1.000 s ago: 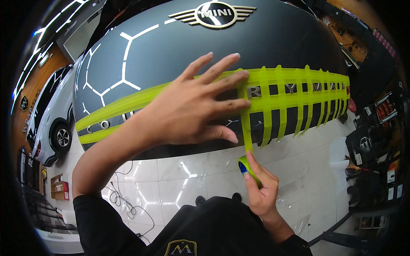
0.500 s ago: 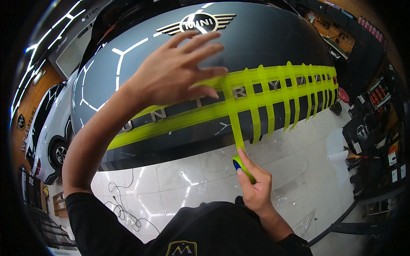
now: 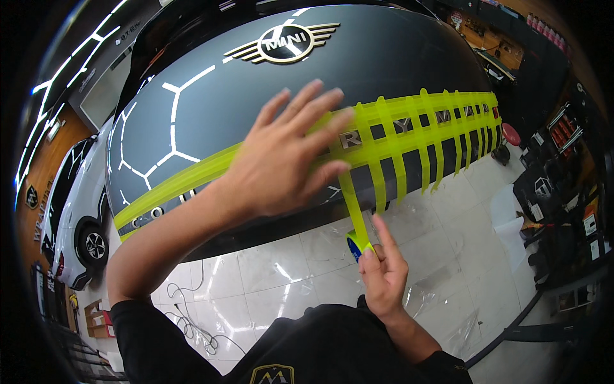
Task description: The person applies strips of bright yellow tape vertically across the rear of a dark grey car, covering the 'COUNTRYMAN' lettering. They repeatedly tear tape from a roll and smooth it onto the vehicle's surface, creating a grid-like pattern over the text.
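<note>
I judge that I am partway through laying one more upright strip of tape across the lettering. My right hand [image 3: 385, 275] grips the yellow-green tape roll [image 3: 358, 240] just below the panel's lower edge, forefinger stretched out, and a taut tape strip [image 3: 354, 205] runs from it up toward my left hand [image 3: 278, 157]. That hand is spread and grasps nothing; it is blurred and hides the strip's upper end, so I cannot tell whether the palm is pressing or only passing over. To my mind the next move calls for keeping the strip straight and smoothing it flat beside the nearest chrome letter [image 3: 350, 140] without covering the metal. The surface is a glossy, curved, dark grey tailgate [image 3: 390, 57] with a winged badge [image 3: 284, 43] above, and hexagonal light reflections [image 3: 173, 121] lie across it. A long tape band [image 3: 192, 177] follows the row of letters, and finished upright strips [image 3: 378, 182] cross it on the right. Behind is a workshop with a pale tiled floor [image 3: 268, 272] and a white car [image 3: 82, 211] at far left.
</note>
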Available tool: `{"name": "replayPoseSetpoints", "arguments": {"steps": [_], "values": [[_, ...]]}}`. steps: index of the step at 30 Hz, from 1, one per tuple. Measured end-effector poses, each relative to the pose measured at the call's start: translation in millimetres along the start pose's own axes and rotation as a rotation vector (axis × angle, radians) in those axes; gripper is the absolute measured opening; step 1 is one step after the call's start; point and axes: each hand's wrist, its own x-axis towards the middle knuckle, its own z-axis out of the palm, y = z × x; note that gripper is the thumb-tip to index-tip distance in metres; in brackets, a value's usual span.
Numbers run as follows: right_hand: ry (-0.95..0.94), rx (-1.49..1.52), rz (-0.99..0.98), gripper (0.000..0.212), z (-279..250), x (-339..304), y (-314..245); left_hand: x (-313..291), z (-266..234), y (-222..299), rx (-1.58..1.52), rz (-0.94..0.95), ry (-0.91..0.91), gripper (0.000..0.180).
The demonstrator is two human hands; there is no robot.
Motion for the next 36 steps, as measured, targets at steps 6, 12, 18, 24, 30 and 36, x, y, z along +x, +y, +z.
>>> {"name": "replayPoseSetpoints", "arguments": {"steps": [6, 12, 18, 24, 30, 36], "values": [[0.102, 0.254, 0.164, 0.035, 8.2, 9.2, 2.5, -7.6, 6.8, 17.3, 0.238, -0.028, -0.147, 0.080], [0.014, 0.307, 0.295, 0.029, 9.8, 13.6, 30.3, -49.2, 26.6, 57.7, 0.210, 0.040, -0.205, 0.091], [0.032, 0.242, 0.225, 0.027, 11.7, 11.0, 32.7, -51.9, 23.8, 46.3, 0.023, 0.064, -0.129, 0.086], [0.065, 0.194, 0.158, 0.024, 18.9, 20.6, 22.3, -65.0, 40.4, 46.2, 0.114, 0.122, -0.039, 0.085], [0.212, 0.295, 0.189, 0.024, 19.2, 18.6, 23.6, -62.7, 46.7, 63.5, 0.190, 0.164, -0.030, 0.077], [0.332, 0.213, 0.085, 0.024, 37.1, 16.0, 28.2, -68.9, 45.1, 50.5, 0.013, 0.169, 0.006, 0.085]]}}
